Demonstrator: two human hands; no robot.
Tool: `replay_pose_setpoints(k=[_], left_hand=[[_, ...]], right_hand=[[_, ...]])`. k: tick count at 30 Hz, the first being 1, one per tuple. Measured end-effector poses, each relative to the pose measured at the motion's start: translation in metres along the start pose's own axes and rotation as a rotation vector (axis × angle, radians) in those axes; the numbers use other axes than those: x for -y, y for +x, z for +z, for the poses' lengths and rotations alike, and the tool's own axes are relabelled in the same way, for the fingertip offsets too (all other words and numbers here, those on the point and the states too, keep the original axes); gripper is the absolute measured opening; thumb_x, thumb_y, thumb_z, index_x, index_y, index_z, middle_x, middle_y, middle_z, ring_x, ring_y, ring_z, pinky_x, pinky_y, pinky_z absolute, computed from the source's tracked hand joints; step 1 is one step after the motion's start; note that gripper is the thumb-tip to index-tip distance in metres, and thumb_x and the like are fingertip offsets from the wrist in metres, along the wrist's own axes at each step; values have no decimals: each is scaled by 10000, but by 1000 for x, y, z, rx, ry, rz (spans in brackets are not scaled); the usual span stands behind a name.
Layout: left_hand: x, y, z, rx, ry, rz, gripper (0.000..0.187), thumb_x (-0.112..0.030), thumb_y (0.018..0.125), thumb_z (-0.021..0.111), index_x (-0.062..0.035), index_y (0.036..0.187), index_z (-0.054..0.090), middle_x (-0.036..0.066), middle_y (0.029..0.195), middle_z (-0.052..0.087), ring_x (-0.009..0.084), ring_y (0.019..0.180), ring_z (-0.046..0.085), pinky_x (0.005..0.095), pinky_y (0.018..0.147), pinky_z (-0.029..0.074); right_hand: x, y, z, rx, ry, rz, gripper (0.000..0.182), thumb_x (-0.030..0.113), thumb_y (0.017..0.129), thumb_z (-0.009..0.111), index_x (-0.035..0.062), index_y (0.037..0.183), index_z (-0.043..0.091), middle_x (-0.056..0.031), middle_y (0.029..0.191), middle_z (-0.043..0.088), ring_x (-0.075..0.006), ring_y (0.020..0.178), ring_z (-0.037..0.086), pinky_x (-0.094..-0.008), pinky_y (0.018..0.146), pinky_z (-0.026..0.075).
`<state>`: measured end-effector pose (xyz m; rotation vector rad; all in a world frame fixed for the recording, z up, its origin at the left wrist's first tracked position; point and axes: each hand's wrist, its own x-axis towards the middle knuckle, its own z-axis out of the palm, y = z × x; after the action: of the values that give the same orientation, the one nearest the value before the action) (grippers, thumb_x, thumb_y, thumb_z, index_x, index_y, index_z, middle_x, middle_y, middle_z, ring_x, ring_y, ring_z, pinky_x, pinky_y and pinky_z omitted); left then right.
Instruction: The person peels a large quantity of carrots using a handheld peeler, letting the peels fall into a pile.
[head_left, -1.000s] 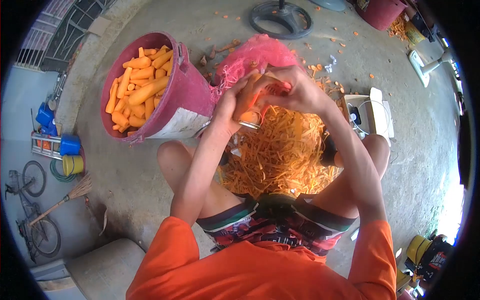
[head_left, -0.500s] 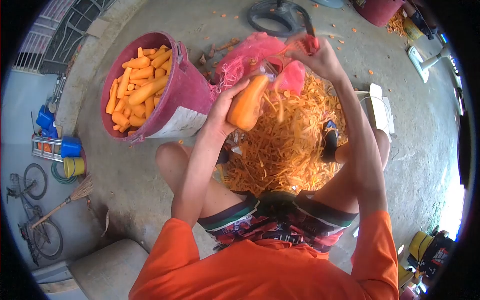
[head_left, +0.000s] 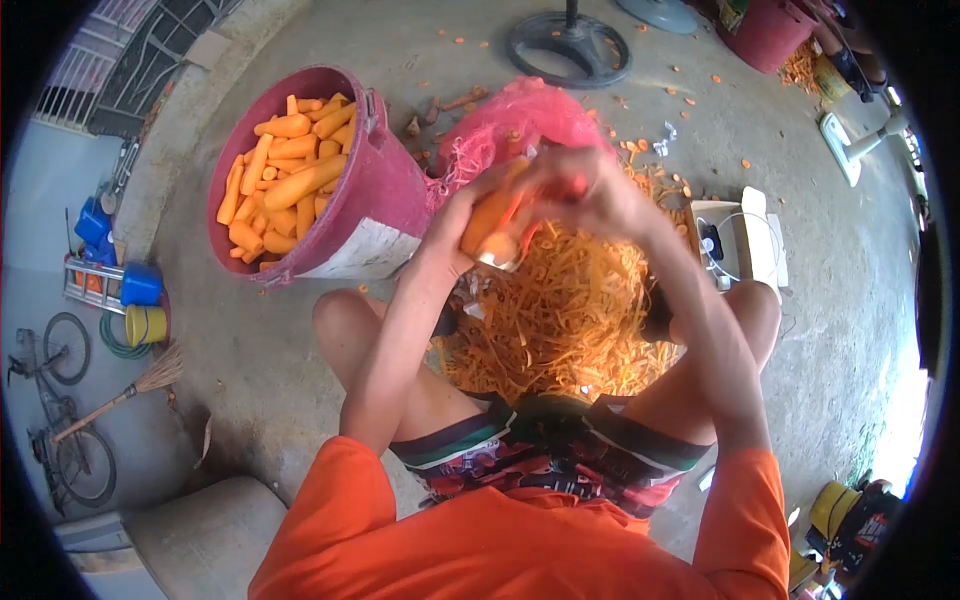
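My left hand (head_left: 452, 222) is wrapped round a thick orange carrot (head_left: 486, 222), held above the heap of peelings. Blurred by motion, my right hand (head_left: 590, 190) grips a red-handled peeler (head_left: 524, 212), whose head lies against the carrot's lower end. Beneath both hands spreads the heap of orange peelings (head_left: 560, 320), between my legs. A pink mesh sack (head_left: 515, 110) lies just beyond the hands. To the left, a tilted maroon bucket (head_left: 375, 200) holds several peeled carrots (head_left: 305, 180).
A black round stand base (head_left: 568, 50) sits at the top. An open white box (head_left: 762, 245) is by my right knee. At the upper right is another person's leg (head_left: 845, 60) near a pink bucket (head_left: 765, 35). A broom (head_left: 125, 400) and bicycle (head_left: 70, 410) are at the left.
My right hand has come down and left, bringing the peeler from beyond the carrot onto its lower end. My left hand still holds the carrot. The view has shifted slightly.
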<state>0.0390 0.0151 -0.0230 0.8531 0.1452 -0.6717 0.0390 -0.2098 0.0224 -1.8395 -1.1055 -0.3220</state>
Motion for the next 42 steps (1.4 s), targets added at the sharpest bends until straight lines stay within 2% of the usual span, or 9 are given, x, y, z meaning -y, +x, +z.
replay_pose_setpoints(k=[4, 9, 11, 19, 26, 27, 30, 36, 42], left_hand=[[-5, -10, -6, 160, 37, -91, 449, -250, 1029, 603, -71, 1439, 565, 93, 1313, 671, 187, 1083, 690, 352, 922, 577], [-2, 3, -3, 75, 91, 38, 432, -247, 1037, 588, -54, 1421, 556, 107, 1274, 674, 194, 1029, 696, 347, 899, 582], [1, -5, -4, 59, 118, 20, 430, -232, 1037, 587, -58, 1429, 560, 99, 1294, 672, 192, 1071, 690, 353, 924, 576], [2, 7, 3, -8, 164, 107, 394, -219, 1052, 554, -35, 1400, 574, 86, 1255, 681, 178, 1071, 683, 328, 919, 562], [-1, -2, -8, 32, 164, 51, 396, -243, 1051, 563, -39, 1390, 587, 87, 1233, 693, 186, 1054, 693, 330, 919, 564], [-4, 0, -6, 52, 100, 3, 402, -256, 1049, 571, -48, 1392, 587, 86, 1228, 694, 188, 1043, 695, 339, 906, 572], [6, -3, -7, -24, -19, 9, 416, -278, 1043, 588, -79, 1408, 576, 85, 1217, 694, 205, 1001, 705, 374, 854, 598], [1, 2, 6, -58, 63, 96, 417, -249, 1055, 565, -69, 1430, 532, 86, 1215, 676, 197, 977, 713, 356, 807, 611], [0, -5, -12, 148, 144, -33, 401, -259, 1050, 572, -77, 1408, 573, 90, 1295, 669, 189, 1063, 693, 337, 842, 599]], right_hand=[[-57, -13, -56, -192, 76, 457, 185, 48, 923, 745, 18, 1103, 713, -119, 998, 782, -174, 850, 759, -305, 766, 605], [3, 5, -12, 62, -24, -50, 140, 18, 965, 687, -19, 1100, 682, -143, 945, 781, -178, 825, 760, -339, 760, 630], [-16, -5, -25, -1, -81, 628, 131, 35, 946, 720, -9, 1067, 699, -119, 957, 786, -176, 812, 755, -320, 763, 621], [-3, 1, -3, -8, -32, -22, 72, 28, 932, 730, -8, 990, 708, -131, 1026, 784, -195, 850, 755, -318, 797, 606], [12, 2, -27, -29, 195, 692, 185, 62, 899, 773, 59, 1081, 744, -39, 973, 778, -157, 885, 740, -294, 804, 598], [8, 5, -7, 3, 12, 80, 197, 51, 891, 767, 71, 1086, 746, -40, 968, 782, -150, 868, 736, -291, 794, 599], [-10, -4, -27, -14, 215, 696, 245, 38, 842, 808, 78, 1078, 758, -71, 995, 786, -174, 934, 730, -351, 876, 570], [-2, -4, -3, 34, 38, 67, 183, 33, 886, 768, 36, 1063, 717, -75, 986, 789, -170, 880, 752, -321, 812, 593], [-59, -24, -48, -178, 207, 566, 255, 62, 849, 808, 33, 1090, 731, -61, 1018, 781, -144, 989, 709, -349, 866, 561]])
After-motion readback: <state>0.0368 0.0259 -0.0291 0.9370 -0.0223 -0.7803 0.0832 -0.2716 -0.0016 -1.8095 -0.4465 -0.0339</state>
